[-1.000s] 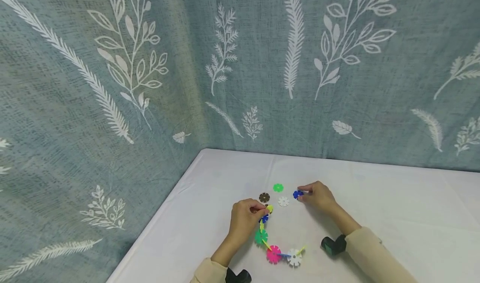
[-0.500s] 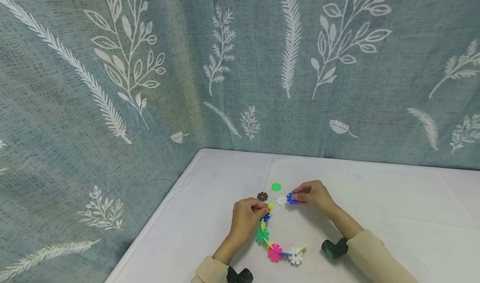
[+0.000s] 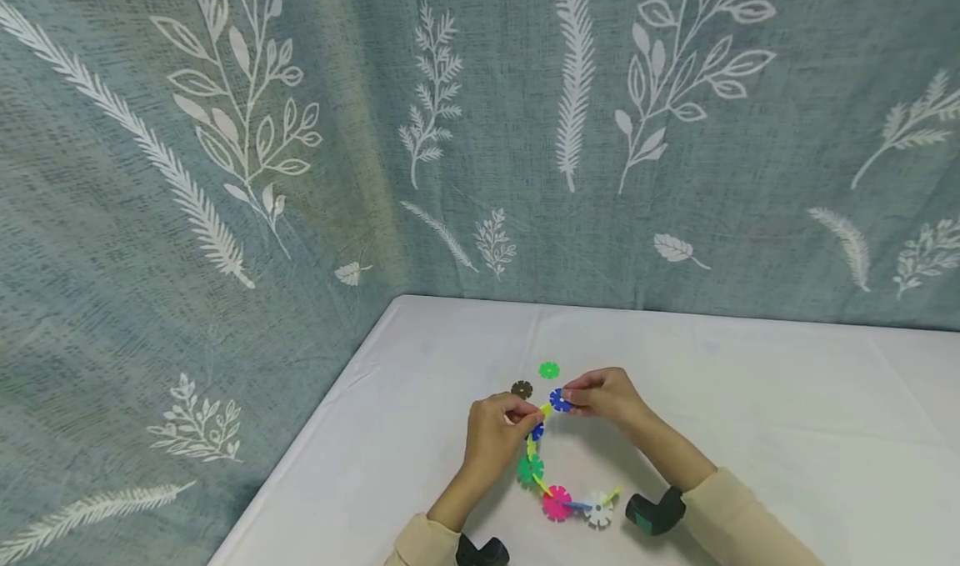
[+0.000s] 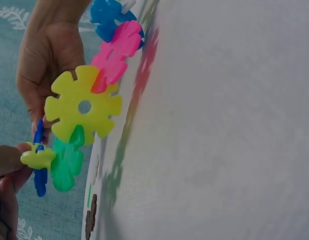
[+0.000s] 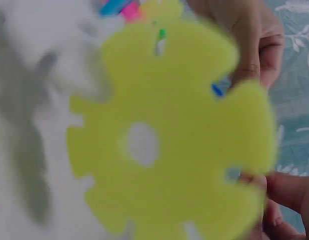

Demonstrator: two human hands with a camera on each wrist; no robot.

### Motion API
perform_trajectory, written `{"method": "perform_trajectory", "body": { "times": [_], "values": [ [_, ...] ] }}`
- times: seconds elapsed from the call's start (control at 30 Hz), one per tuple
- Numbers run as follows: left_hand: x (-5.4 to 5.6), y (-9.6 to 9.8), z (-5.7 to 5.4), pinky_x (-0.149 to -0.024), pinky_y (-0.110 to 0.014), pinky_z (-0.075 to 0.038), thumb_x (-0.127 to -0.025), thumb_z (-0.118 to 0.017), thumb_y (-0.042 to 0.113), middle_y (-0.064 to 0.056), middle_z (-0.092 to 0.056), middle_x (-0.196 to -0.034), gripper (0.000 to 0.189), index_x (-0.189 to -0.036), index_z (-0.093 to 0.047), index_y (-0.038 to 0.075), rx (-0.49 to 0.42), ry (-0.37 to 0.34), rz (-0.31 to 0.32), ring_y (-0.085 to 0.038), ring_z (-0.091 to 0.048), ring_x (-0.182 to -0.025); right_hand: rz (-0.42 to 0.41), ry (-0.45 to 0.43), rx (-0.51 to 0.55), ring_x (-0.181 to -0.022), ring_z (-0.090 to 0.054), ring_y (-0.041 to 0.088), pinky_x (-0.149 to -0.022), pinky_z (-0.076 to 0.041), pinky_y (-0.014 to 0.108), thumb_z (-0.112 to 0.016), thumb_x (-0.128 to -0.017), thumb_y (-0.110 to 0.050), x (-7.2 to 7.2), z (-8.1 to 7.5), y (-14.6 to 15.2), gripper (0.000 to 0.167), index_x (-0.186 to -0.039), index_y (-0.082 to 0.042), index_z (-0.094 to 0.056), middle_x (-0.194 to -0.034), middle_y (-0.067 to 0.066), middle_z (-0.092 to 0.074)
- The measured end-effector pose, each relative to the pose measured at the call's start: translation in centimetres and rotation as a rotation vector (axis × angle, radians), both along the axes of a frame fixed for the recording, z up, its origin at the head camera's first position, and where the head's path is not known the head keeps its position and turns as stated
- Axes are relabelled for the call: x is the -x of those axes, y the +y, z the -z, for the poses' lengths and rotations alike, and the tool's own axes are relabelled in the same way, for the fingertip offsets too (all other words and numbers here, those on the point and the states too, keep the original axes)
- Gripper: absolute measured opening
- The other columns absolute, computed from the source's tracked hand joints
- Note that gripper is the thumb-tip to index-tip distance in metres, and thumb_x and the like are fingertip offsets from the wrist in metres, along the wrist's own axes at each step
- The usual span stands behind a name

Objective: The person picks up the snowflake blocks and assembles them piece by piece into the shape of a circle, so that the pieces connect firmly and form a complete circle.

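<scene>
A chain of notched plastic discs curves over the table, with a green disc, a pink disc and a white disc among its links. At its upper end my left hand pinches a yellow disc between thumb and fingers. My right hand holds a loose blue disc by its edge, right beside that yellow one. The left wrist view has the chain hanging across, its large yellow disc in the middle. Another yellow disc, blurred, fills much of the right wrist view.
Beyond the hands, a bright green disc and a brown disc lie on the white-covered table. A leaf-patterned curtain hangs behind the table and along its left side.
My right hand has carried the blue disc leftward to the yellow disc at the chain's end, covering the loose white disc from view. My left hand keeps its pinch, barely moving.
</scene>
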State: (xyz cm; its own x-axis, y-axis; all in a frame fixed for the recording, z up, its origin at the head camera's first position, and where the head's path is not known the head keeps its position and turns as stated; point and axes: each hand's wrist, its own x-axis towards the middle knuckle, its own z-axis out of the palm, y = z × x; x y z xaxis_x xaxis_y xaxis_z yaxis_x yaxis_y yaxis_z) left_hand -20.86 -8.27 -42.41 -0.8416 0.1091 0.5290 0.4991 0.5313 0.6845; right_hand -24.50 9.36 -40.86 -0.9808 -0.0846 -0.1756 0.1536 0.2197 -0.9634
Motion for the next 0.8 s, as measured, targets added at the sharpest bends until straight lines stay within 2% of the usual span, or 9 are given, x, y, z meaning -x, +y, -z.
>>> {"method": "perform_trajectory", "body": {
  "times": [0.23, 0.4, 0.5, 0.6, 0.7, 0.8],
  "values": [
    [-0.2, 0.2, -0.2, -0.056, -0.016, -0.043, -0.069, -0.078, 0.009, 0.001, -0.066, -0.061, 0.008, -0.067, -0.071, 0.008, 0.033, 0.07, -0.041, -0.004, -0.055, -0.056, 0.014, 0.002, 0.012, -0.06, -0.062, 0.008, -0.063, -0.054, 0.025, -0.064, -0.082, -0.002, -0.4, -0.4, -0.6, 0.017, -0.094, 0.011, -0.064, -0.078, 0.008, -0.068],
    [-0.3, 0.3, -0.1, -0.064, -0.021, -0.038, -0.067, -0.079, 0.009, 0.005, -0.063, -0.059, 0.009, -0.066, -0.07, 0.01, 0.075, 0.154, -0.095, -0.003, -0.053, -0.055, 0.028, -0.031, 0.066, -0.058, -0.062, 0.008, -0.062, -0.054, 0.024, -0.063, -0.082, 0.001, -0.7, -0.2, -1.2, 0.018, -0.094, 0.013, -0.062, -0.077, 0.009, -0.067],
    [-0.4, 0.4, -0.1, -0.065, -0.023, -0.037, -0.067, -0.079, 0.01, 0.005, -0.062, -0.059, 0.009, -0.066, -0.07, 0.01, 0.104, 0.165, -0.107, -0.002, -0.052, -0.055, 0.023, -0.044, 0.103, -0.056, -0.061, 0.008, -0.059, -0.053, 0.021, -0.062, -0.082, 0.004, -0.8, 0.2, -1.4, 0.016, -0.094, 0.015, -0.06, -0.074, 0.007, -0.065],
    [-0.6, 0.3, -0.3, -0.062, -0.018, -0.041, -0.067, -0.079, 0.01, 0.003, -0.065, -0.061, 0.008, -0.067, -0.071, 0.009, 0.099, 0.105, -0.08, -0.001, -0.053, -0.055, -0.02, -0.024, 0.116, -0.057, -0.061, 0.007, -0.059, -0.053, 0.02, -0.061, -0.082, 0.004, -0.8, 0.5, -1.2, 0.017, -0.094, 0.016, -0.06, -0.073, 0.005, -0.065],
    [-0.7, 0.0, -0.5, -0.055, -0.015, -0.044, -0.068, -0.078, 0.011, -0.002, -0.069, -0.066, 0.008, -0.068, -0.072, 0.006, 0.053, -0.049, -0.006, 0.0, -0.055, -0.056, -0.081, 0.011, 0.098, -0.059, -0.061, 0.006, -0.061, -0.053, 0.021, -0.063, -0.083, 0.001, -0.7, 0.9, -0.8, 0.018, -0.094, 0.014, -0.061, -0.073, 0.002, -0.066],
    [-0.3, -0.5, -0.6, -0.055, -0.015, -0.046, -0.071, -0.076, 0.013, -0.008, -0.071, -0.071, 0.011, -0.071, -0.073, 0.003, -0.029, -0.22, 0.063, -0.003, -0.059, -0.059, -0.152, 0.036, 0.075, -0.062, -0.061, 0.006, -0.063, -0.054, 0.023, -0.064, -0.083, -0.003, -0.6, 1.3, -0.3, 0.02, -0.095, 0.013, -0.061, -0.073, 0.001, -0.067]
  ]
}}
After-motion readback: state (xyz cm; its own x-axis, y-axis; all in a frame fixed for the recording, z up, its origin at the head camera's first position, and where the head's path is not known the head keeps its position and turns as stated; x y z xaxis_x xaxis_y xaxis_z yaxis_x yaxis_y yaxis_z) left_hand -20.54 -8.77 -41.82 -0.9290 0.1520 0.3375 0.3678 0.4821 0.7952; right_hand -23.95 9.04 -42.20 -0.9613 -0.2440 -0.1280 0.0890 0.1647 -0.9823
